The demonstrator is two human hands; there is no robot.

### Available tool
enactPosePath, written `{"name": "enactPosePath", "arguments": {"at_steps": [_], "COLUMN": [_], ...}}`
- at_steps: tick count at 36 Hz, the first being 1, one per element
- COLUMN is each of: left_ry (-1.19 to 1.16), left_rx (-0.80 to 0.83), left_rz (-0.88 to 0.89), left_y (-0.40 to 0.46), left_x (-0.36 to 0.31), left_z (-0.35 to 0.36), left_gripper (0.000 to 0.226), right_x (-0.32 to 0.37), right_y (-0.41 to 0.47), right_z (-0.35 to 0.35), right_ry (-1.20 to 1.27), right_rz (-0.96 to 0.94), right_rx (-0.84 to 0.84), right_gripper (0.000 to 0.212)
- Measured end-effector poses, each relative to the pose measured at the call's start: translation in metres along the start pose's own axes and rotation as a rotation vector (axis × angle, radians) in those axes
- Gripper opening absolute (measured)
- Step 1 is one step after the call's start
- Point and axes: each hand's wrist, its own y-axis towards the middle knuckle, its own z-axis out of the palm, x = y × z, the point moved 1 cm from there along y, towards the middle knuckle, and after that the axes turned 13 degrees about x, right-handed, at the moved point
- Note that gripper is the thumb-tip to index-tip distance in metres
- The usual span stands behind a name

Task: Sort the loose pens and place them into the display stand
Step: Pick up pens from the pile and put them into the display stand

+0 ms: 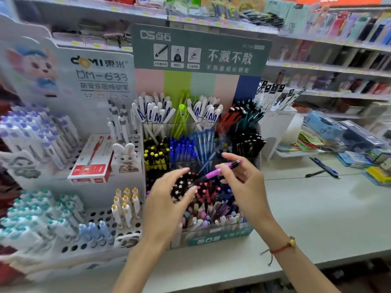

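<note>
Nearest, the left hand (169, 199) hovers over the front compartments of the display stand (220, 233), fingers loosely curled and holding nothing I can make out. Just right of it, the right hand (241, 178) pinches a purple pen (213, 172), tilted with its dark tip aimed down toward the black-and-pink pens in the stand. Most compartments already look full (so much of the sorting seems done). Farther back, near the right edge of the counter (317, 208), three loose pens (324, 169) lie unsorted, well apart from the stand; those appear to be what is left.
</note>
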Motion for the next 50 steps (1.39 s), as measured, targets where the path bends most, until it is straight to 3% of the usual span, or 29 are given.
{"name": "enactPosePath", "arguments": {"at_steps": [4, 11, 18, 21, 26, 30, 35, 40, 44, 50], "left_ry": [0.202, 0.651, 0.68, 0.653, 0.613, 0.581, 0.532, 0.485, 0.468, 0.496], "left_rx": [-0.18, 0.069, 0.145, 0.143, 0.117, 0.091, -0.034, 0.029, 0.167, 0.566], "left_rz": [-0.101, -0.089, -0.096, -0.081, -0.05, -0.056, 0.01, 0.153, 0.268, 0.205], "left_y": [-0.023, -0.038, -0.04, -0.039, -0.039, -0.039, -0.032, -0.003, 0.028, 0.08], "left_x": [0.038, 0.074, 0.074, 0.073, 0.073, 0.072, 0.048, -0.002, -0.044, -0.108], "left_z": [-0.014, -0.003, -0.013, -0.016, -0.017, -0.015, -0.007, 0.029, 0.093, 0.242], "left_gripper": [0.046, 0.067, 0.071, 0.069, 0.061, 0.059, 0.05, 0.037, 0.021, 0.033], "right_x": [-0.01, -0.009, -0.056, -0.07, -0.071, -0.054, -0.036, -0.043, -0.078, -0.158], "right_y": [-0.005, 0.006, 0.028, 0.023, 0.018, 0.021, 0.008, -0.008, -0.013, -0.019], "right_z": [-0.004, 0.048, 0.105, 0.119, 0.111, 0.093, 0.04, -0.052, -0.144, -0.291], "right_ry": [0.051, -0.143, -0.755, -0.942, -1.037, -0.858, -0.745, -0.748, -0.795, -0.841], "right_rz": [-0.002, -0.245, -0.334, -0.255, -0.199, -0.162, -0.165, 0.095, 0.373, 0.671], "right_rx": [-0.207, -0.176, 0.161, 0.25, 0.382, 0.461, 0.406, 0.409, 0.419, 0.367], "right_gripper": [0.03, 0.02, 0.024, 0.044, 0.048, 0.035, 0.025, 0.017, 0.011, 0.013]}}
